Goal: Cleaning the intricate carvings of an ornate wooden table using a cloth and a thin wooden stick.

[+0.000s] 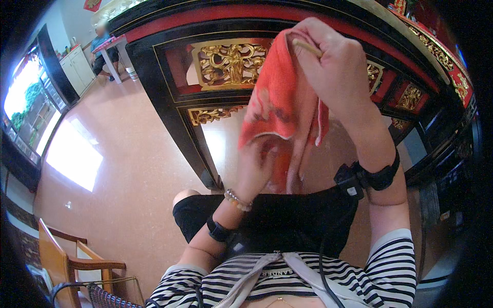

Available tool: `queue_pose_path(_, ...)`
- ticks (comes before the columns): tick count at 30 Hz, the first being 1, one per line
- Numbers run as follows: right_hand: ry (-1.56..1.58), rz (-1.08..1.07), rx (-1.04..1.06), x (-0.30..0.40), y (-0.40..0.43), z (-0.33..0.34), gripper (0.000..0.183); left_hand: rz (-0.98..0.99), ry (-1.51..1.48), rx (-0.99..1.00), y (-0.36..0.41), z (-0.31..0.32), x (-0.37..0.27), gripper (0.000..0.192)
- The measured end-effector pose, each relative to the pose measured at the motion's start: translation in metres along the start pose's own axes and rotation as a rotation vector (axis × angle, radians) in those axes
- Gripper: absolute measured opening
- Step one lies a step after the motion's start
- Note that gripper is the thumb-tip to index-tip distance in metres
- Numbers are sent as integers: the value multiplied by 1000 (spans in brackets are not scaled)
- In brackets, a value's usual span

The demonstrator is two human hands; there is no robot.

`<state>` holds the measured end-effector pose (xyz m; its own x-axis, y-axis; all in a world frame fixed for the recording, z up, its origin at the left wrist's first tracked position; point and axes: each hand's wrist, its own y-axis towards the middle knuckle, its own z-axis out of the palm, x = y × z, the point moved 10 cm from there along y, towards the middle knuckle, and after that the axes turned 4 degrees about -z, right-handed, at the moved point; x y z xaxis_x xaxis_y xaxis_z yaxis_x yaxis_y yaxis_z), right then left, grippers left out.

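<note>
A red cloth with a lighter pattern and a pale edge [275,92] hangs in front of me from my raised right hand [333,65]. That hand is closed on the cloth's top and on a thin light wooden stick [306,47], whose end pokes out beside the fingers. Lower down, my left hand [258,165] is at the cloth's bottom edge, its fingers bent and slightly blurred; whether they grip the fabric is unclear. Behind the cloth stands a black and red table with gilded carved panels [231,65].
A wooden armchair [96,263] stands at lower left. A person [103,48] sits by a small table [111,42] at far upper left, near a white cabinet [77,69]. The black table leg [173,127] slants down before me. Carved red and gold furniture [443,50] is at right.
</note>
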<state>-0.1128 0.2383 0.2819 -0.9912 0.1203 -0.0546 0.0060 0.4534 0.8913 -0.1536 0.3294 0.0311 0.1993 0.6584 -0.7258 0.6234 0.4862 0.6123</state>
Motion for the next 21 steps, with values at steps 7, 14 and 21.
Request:
queue_pose_path(7,230,25,-203,-6,2,-40,8,-455,-255,174,-30,71,105,32)
queue_pose_path(14,339,-76,-298,-16,-14,-65,10,-611,-336,245,-30,106,112,38)
queue_pose_path(21,167,-18,-274,-40,-33,-84,12,-877,-880,277,-50,108,91,43)
